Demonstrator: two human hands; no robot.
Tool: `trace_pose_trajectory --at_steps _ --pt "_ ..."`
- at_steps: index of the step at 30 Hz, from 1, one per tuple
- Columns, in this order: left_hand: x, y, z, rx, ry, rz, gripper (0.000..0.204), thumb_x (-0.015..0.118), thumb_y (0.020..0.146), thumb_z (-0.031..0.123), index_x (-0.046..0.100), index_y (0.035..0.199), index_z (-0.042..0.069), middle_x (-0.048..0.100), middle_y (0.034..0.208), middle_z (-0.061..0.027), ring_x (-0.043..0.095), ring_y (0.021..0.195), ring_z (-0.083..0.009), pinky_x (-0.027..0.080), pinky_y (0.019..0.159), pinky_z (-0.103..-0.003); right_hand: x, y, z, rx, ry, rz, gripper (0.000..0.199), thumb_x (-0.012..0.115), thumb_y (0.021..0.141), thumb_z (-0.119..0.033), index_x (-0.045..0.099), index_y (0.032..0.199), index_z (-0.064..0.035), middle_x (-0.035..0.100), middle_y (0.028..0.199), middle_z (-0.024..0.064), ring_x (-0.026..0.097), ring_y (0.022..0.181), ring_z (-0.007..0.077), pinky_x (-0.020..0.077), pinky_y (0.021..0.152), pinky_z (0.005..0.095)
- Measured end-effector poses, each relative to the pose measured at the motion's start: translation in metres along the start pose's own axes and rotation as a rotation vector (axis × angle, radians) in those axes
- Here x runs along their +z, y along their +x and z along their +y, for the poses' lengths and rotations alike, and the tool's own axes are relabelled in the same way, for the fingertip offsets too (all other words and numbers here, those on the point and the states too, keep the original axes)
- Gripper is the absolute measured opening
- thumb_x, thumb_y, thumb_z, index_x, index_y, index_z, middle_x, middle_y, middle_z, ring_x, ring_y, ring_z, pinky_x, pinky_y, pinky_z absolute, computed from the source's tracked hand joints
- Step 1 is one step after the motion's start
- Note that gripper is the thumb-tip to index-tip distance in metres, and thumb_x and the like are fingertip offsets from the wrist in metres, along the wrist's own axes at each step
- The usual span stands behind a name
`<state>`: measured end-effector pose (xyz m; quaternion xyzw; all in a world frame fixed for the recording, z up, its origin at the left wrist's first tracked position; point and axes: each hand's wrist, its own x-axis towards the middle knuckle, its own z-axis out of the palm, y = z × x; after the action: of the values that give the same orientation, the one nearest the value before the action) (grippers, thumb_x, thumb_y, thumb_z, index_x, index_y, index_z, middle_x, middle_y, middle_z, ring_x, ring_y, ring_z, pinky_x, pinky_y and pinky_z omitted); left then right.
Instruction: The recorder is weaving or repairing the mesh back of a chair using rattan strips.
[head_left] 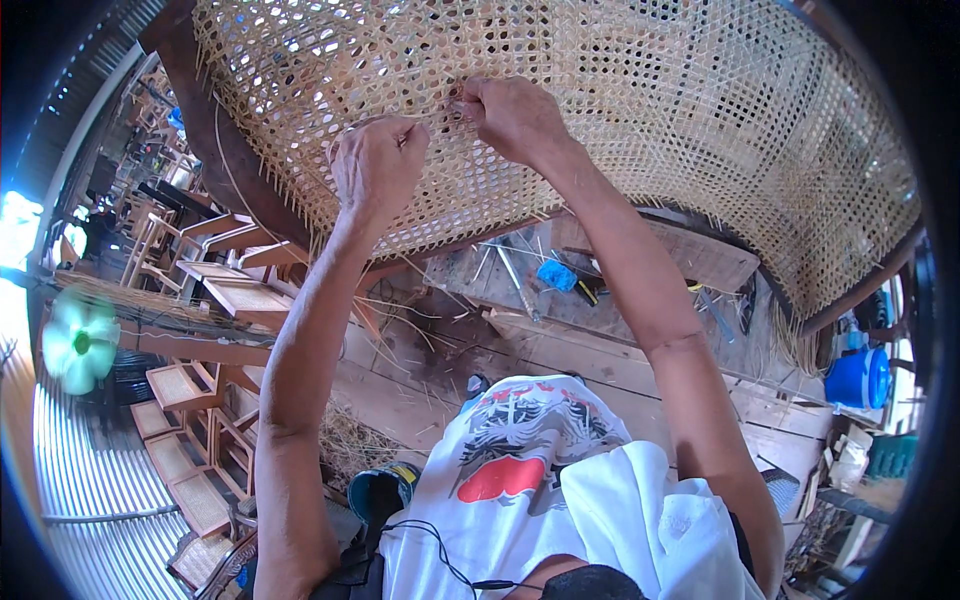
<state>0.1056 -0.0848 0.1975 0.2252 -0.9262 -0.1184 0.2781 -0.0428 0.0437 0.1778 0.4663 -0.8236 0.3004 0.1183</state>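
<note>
A large sheet of woven cane webbing [690, 130] with an open lattice of holes spreads in front of me, bordered by a dark wooden frame [215, 150]. Loose cane ends stick out along its left and lower edges. My left hand [380, 165] is closed in a pinch just over the weave, left of centre. To its right and a little farther off, my right hand [515, 120] is closed with its fingertips at the webbing. A thin pale cane strand [436, 116] runs between the two hands. The fingertips' exact hold is partly hidden.
Below the webbing, a wooden bench [470, 275] carries a blue object [556, 275] and tools. Wooden chair frames [185, 450] stand at left, near a spinning green fan [80, 342]. A blue cooler jug [857, 378] is at right, a bucket [385, 490] by my left side.
</note>
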Motion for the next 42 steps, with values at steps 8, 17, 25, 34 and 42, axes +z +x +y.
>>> trace_pose_trajectory --at_steps 8,17,25,34,42 --pt "0.013 0.008 -0.004 0.134 0.087 0.127 0.023 0.067 0.092 0.03 0.08 0.097 0.012 0.076 0.1 -0.012 0.071 0.096 -0.0355 0.053 0.084 -0.047 0.001 0.004 0.005 -0.052 -0.078 -0.014 0.023 0.061 0.093 -0.016 0.072 0.112 -0.0106 0.075 0.094 0.0181 0.074 0.09 0.0367 0.0595 0.077 0.0512" --pt "0.019 0.027 0.0 0.142 0.159 0.056 0.02 0.066 0.093 0.026 0.079 0.1 0.013 0.075 0.104 -0.0121 0.071 0.099 -0.0353 0.052 0.09 -0.048 0.006 0.007 0.013 -0.055 -0.079 0.001 0.02 0.062 0.093 -0.017 0.073 0.111 -0.0144 0.074 0.092 0.0177 0.073 0.091 0.0365 0.0582 0.077 0.0508" --pt "0.014 0.033 0.025 0.267 0.389 -0.015 0.019 0.07 0.092 0.024 0.078 0.091 0.007 0.076 0.095 -0.0162 0.073 0.092 -0.037 0.055 0.083 -0.05 0.021 0.002 0.005 0.061 0.036 0.094 0.021 0.063 0.096 -0.028 0.07 0.11 -0.0143 0.075 0.096 0.0161 0.073 0.092 0.0355 0.0578 0.078 0.0488" --pt "-0.028 0.029 0.043 1.395 0.575 -0.413 0.01 0.067 0.085 0.005 0.077 0.084 0.007 0.075 0.102 -0.0114 0.076 0.089 -0.0246 0.061 0.07 -0.038 0.025 -0.045 0.02 0.217 0.166 0.061 0.025 0.058 0.099 -0.031 0.068 0.107 -0.0101 0.074 0.097 0.016 0.073 0.093 0.036 0.0567 0.082 0.05" --pt "-0.007 0.064 0.031 1.033 0.803 -0.028 0.007 0.069 0.082 0.008 0.076 0.084 0.007 0.069 0.108 -0.008 0.069 0.101 -0.0226 0.057 0.09 -0.036 0.037 -0.082 0.054 0.517 0.203 -0.025 0.025 0.059 0.099 -0.031 0.068 0.108 -0.009 0.075 0.094 0.0161 0.073 0.092 0.0356 0.0561 0.082 0.0492"
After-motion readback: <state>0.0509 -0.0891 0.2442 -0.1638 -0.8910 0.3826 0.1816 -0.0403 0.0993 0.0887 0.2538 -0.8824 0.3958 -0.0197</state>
